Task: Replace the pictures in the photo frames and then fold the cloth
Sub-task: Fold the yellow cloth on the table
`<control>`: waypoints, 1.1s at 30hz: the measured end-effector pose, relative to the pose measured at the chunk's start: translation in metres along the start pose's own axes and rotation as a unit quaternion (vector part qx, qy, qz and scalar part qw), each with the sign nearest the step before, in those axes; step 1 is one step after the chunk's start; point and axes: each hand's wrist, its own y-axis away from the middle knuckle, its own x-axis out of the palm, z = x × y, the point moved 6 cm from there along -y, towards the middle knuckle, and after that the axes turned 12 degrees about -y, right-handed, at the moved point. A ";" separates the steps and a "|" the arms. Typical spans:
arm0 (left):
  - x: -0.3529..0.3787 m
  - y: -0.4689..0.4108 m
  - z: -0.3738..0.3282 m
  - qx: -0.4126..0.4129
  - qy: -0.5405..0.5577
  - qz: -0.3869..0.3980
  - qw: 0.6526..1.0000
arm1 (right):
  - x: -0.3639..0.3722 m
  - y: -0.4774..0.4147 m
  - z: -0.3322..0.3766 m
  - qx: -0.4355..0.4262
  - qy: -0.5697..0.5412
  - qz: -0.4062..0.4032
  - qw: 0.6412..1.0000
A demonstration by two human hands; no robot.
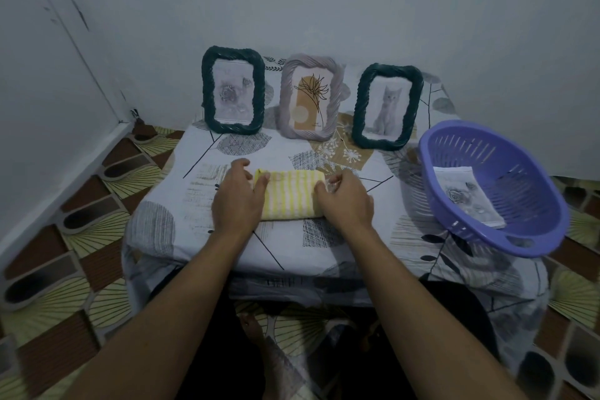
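The cloth (292,195), striped yellow and white, lies folded into a small block on the low covered table (201,172) right in front of me, between my two hands. My left hand (238,196) rests flat on its left end, fingers spread and laid over the edge rather than pinching it. My right hand (345,198) sits at its right end with the fingers curled in at the top corner; they touch the cloth there, but I cannot tell whether they actually nip the fabric or only press on it. Behind the cloth three photo frames stand upright in a row: a dark green frame (233,94) with a faint rose picture on the left, a pale grey frame (310,97) with a line-drawn plant in the middle, and a second dark green frame (386,105) with a kitten on the right. To the right, at the table's edge, sits a purple slotted basket (526,178), tipped a little toward me. Inside it lies one loose picture (467,198), a grey rose print, resting against the left inner wall and floor; its near corner is cut off by the rim. The rose picture in the left frame is washed out and hard to read. My hands hide both ends of the cloth, so its layers cannot be counted.
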 end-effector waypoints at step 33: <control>0.045 0.009 -0.016 0.133 -0.245 0.234 0.932 | 0.027 0.000 -0.004 0.013 0.185 -0.026 0.982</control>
